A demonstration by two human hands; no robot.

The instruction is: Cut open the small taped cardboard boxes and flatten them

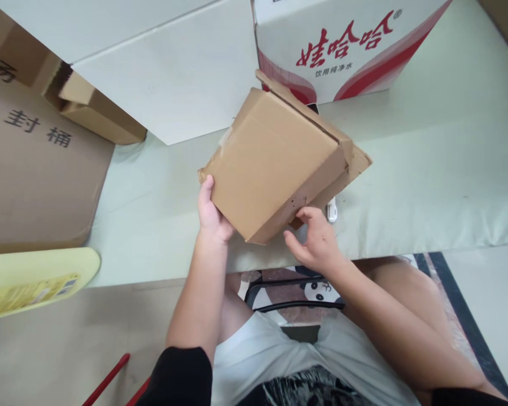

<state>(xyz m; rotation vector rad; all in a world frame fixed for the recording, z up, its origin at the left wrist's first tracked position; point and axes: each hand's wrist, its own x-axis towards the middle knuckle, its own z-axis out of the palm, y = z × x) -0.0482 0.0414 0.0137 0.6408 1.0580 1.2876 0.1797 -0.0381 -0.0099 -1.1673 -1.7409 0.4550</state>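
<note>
My left hand (214,214) grips the left corner of a brown cardboard box (275,158), thumb on the near face and fingers underneath. The box is held tilted above the table, with a loose flap (358,166) sticking out at its right end. At the lower right side of the box is my right hand (315,239), its thumb and index finger apart and the other fingers curled. Its index fingertip is at the box's edge, by some small dark holes; whether it touches cannot be told. A small white object (332,210) lies just beyond that hand, partly hidden.
A table (427,186) with a pale green cover spans the view. White cartons stand at the back: a plain one (165,73) and one with red lettering (342,51). Large brown cartons (38,169) are on the left. A yellow-green board-like item (38,279) juts in at left.
</note>
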